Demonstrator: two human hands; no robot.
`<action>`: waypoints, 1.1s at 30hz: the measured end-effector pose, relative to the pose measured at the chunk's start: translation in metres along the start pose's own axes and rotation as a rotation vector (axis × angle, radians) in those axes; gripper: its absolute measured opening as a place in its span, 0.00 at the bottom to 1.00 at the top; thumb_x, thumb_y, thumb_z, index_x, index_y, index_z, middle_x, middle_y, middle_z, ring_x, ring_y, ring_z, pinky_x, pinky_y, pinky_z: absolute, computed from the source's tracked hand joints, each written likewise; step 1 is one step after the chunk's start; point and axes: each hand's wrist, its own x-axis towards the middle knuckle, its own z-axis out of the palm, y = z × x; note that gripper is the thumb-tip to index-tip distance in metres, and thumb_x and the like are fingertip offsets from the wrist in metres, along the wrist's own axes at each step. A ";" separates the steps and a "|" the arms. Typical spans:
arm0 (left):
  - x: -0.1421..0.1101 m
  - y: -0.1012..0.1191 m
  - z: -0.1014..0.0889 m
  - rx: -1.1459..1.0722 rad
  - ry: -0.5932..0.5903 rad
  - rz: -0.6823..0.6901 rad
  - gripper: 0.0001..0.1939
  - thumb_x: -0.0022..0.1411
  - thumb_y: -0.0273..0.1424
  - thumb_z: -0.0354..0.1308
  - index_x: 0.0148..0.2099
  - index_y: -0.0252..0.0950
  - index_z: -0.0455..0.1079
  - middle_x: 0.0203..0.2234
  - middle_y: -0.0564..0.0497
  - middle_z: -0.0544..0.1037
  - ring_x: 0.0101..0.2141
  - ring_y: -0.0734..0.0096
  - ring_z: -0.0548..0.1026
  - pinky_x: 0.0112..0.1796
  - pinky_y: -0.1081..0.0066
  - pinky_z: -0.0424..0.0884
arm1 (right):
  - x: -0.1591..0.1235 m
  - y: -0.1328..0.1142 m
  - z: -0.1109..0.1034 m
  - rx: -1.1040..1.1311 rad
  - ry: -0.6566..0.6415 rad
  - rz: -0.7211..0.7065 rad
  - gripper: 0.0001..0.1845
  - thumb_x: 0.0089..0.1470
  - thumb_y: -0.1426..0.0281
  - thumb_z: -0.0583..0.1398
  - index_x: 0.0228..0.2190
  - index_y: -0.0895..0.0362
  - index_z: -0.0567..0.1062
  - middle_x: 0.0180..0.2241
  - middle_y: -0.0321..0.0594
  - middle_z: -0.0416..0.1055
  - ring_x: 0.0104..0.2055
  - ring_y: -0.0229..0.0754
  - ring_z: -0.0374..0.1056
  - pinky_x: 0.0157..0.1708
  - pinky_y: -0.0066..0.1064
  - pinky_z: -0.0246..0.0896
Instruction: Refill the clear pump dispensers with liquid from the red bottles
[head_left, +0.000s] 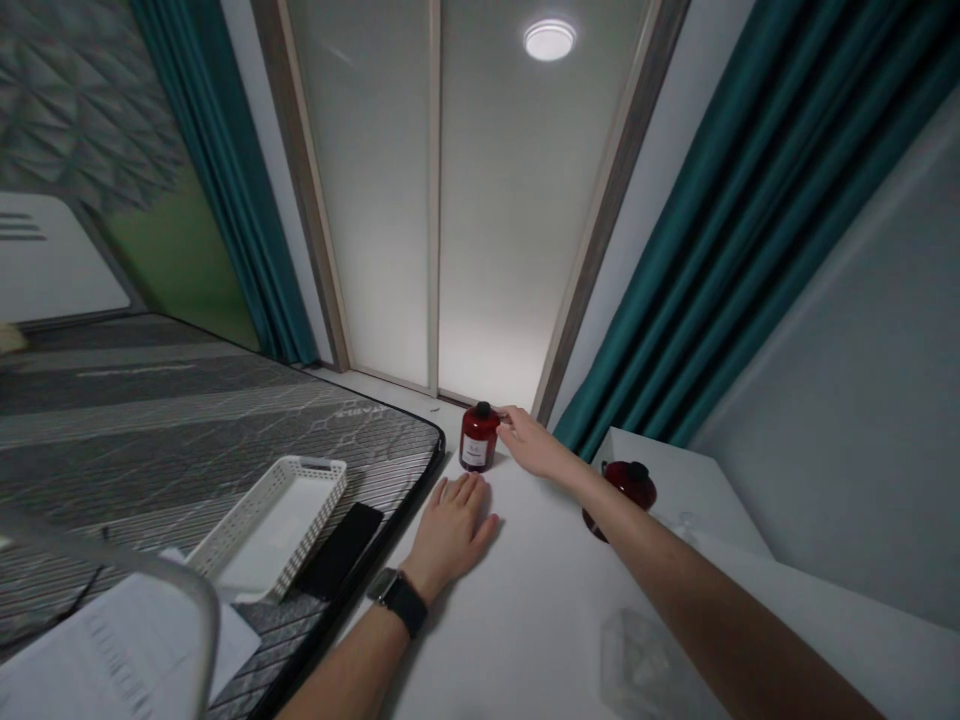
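A dark red bottle [478, 448] with a black top and a white label stands upright on the white tabletop [517, 590]. My right hand [527, 440] reaches in from the right, with thumb and fingers pinched at the bottle's upper right side. Just in front of the bottle, my left hand [454, 525] lies flat on the tabletop, palm down and fingers stretched out, holding nothing. A dark watch [399, 598] is on the left wrist. Partly hidden behind my right forearm is a second dark red bottle [630, 482] with a black top.
A clear plastic container [634, 660] sits at the front right, partly under my forearm. On the striped mattress [225, 400] at left lie a white basket [274, 525], a black phone-like slab [341, 550] and paper sheets [127, 640]. A curved grey bar [206, 620] crosses the lower left.
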 end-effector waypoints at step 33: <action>0.048 0.091 0.013 -0.528 0.081 0.088 0.26 0.63 0.32 0.56 0.62 0.37 0.58 0.46 0.43 0.74 0.42 0.59 0.75 0.44 0.60 0.73 | -0.114 0.031 -0.104 -0.485 0.001 0.239 0.10 0.62 0.61 0.58 0.40 0.54 0.74 0.40 0.41 0.70 0.39 0.42 0.70 0.36 0.29 0.56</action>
